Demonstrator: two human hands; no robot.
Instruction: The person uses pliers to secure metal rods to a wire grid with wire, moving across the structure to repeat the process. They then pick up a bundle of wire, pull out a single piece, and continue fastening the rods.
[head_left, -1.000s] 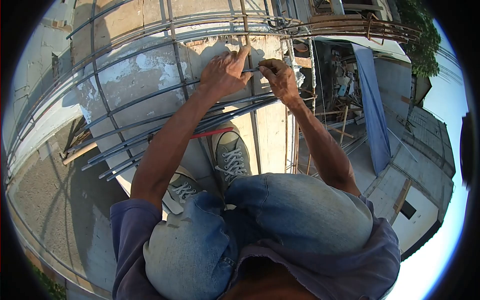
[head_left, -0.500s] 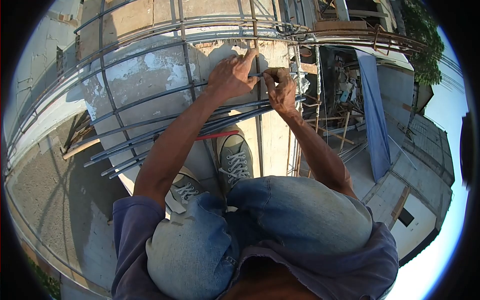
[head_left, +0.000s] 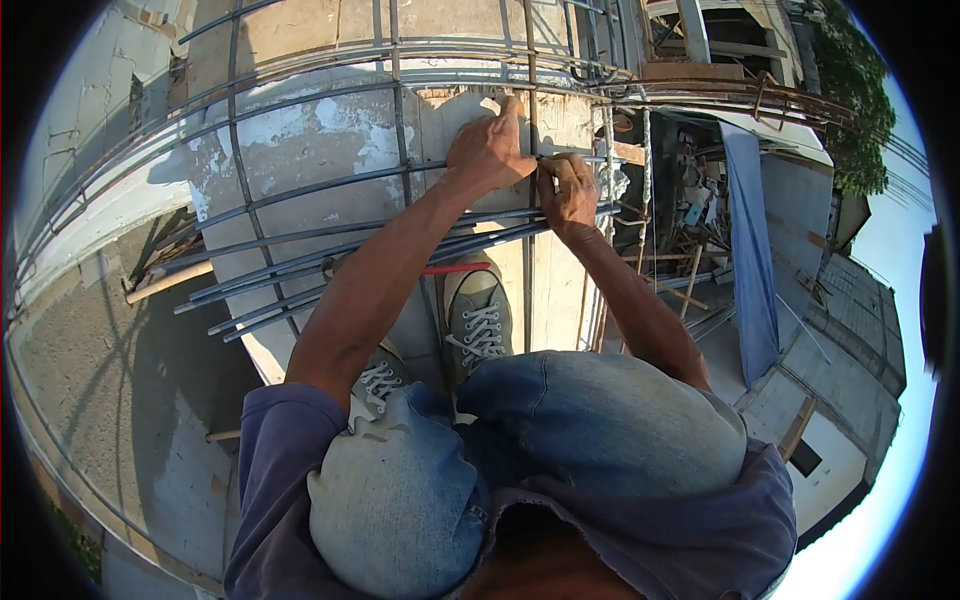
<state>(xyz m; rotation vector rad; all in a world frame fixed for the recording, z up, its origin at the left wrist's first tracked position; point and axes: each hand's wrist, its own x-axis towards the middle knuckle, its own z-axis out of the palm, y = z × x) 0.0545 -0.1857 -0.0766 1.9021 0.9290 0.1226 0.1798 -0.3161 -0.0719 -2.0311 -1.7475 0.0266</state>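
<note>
- We see the left hand (head_left: 490, 150) closed over a horizontal bar (head_left: 330, 186), its index finger stretched up along the upright bar (head_left: 527, 300).
- The right hand (head_left: 568, 190) sits just beside it, fingers curled and pinched on the same horizontal bar at the crossing; we cannot tell whether they also nip anything finer.
- Below the forearms lies a bundle of loose bars (head_left: 280, 284), with a red handle (head_left: 455, 268) across it.
- Grey laced shoes (head_left: 478, 315) stand beneath; a blue tarp (head_left: 750, 230) hangs well apart.

There are two hands, the left hand (head_left: 490, 150) and the right hand (head_left: 568, 190). There are two shoes (head_left: 478, 315), one blue sheet (head_left: 750, 230), one red handle (head_left: 455, 268) and many steel bars (head_left: 330, 188).
</note>
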